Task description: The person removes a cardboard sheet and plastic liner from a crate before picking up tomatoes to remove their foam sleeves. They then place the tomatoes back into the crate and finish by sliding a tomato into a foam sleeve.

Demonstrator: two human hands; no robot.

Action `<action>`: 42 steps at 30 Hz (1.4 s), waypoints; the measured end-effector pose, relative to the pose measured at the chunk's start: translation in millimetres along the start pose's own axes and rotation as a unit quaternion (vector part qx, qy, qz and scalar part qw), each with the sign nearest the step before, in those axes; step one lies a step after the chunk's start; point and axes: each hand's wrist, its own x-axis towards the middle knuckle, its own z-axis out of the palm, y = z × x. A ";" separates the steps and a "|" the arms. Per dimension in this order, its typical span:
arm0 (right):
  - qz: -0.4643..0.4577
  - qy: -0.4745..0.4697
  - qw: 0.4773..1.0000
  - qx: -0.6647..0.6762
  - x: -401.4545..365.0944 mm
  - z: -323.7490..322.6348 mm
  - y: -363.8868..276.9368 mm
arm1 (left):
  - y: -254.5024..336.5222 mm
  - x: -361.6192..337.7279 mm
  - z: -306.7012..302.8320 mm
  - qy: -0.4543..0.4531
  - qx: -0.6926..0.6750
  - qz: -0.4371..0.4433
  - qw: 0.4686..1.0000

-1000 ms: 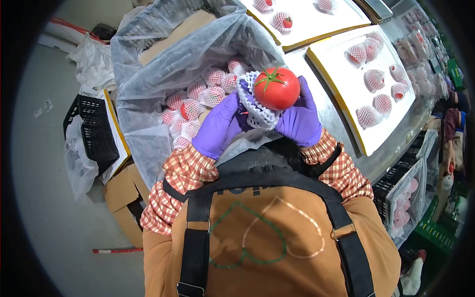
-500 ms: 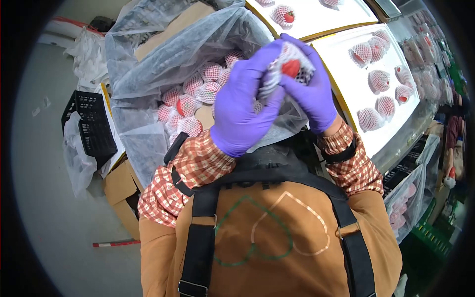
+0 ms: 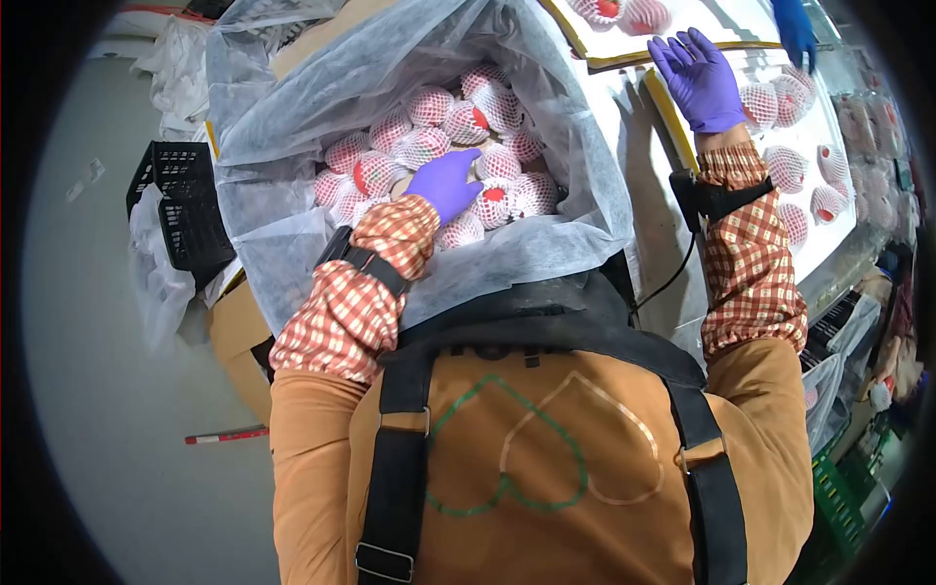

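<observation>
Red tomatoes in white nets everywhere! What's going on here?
Someone's purple-gloved left hand is down among round red tomatoes in white foam nets, inside a pale, sheer liner. Whether it holds one can't be seen. Their purple-gloved right hand is open with nothing in it, near a flat white tray with yellow edging, where more netted tomatoes sit. Another person's blue-gloved hand is at the top right, by that tray's far end.
</observation>
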 end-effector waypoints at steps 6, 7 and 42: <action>-0.035 -0.170 0.971 -0.165 -73.7 30.0 21.4 | 10.4 42.0 23.3 -0.047 0.064 -0.102 0.992; -0.053 -0.170 0.967 -0.180 -85.8 33.5 27.6 | 17.3 47.8 20.3 -0.085 0.069 -0.167 0.980; -0.155 -0.284 0.889 -0.325 -206.4 117.1 165.0 | 69.9 -125.2 -72.6 0.246 -0.386 0.067 0.887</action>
